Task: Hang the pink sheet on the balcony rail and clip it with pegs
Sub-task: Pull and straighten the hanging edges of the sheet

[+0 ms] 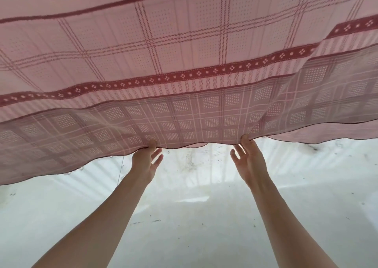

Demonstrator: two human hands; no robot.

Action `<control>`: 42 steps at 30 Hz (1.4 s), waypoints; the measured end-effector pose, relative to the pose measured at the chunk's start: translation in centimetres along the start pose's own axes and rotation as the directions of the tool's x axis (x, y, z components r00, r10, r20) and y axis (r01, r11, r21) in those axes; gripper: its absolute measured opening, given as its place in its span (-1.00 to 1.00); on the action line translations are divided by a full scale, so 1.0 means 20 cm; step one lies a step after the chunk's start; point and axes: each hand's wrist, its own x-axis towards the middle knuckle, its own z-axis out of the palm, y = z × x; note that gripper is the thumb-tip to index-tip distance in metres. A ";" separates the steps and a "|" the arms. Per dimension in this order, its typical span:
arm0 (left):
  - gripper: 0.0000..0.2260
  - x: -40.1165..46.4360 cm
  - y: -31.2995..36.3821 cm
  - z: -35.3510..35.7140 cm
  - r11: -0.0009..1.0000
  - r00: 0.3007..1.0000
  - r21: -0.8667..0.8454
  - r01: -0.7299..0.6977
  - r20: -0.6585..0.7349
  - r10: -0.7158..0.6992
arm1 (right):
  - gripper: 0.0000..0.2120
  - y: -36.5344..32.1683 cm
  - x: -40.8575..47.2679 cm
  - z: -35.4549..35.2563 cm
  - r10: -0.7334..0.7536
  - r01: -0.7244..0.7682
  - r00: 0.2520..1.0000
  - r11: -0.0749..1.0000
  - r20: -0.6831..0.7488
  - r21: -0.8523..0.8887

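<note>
The thin pink woven cotton sheet (pixel 184 49) spreads wide across the upper view, billowing almost flat. It carries a grid of fine maroon lines, dotted squares and a dark red band of white diamonds. Its near edge is folded double, showing a duller checked layer, and its dark-stitched hem sags in shallow waves.

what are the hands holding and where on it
Both hands grip the pink sheet by its near lower hem: the left hand pinches the edge left of middle, the right hand right of it, other fingers splayed.
</note>
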 end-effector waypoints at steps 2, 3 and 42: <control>-0.91 0.03 0.00 0.02 1.000 1.000 -0.023 0.009 0.023 -0.009 | -0.89 0.03 0.02 -0.02 -0.008 0.008 1.000 1.000 -0.014 0.009; -0.84 0.04 0.00 0.03 0.998 0.999 -0.055 0.021 0.048 -0.019 | -0.88 0.04 0.02 -0.02 -0.012 0.012 1.000 1.000 -0.022 0.020; -0.49 0.06 -0.14 -0.26 0.900 0.779 -0.382 0.211 0.621 0.081 | -0.91 0.33 -0.07 0.21 0.073 -0.069 0.997 0.970 -0.005 0.234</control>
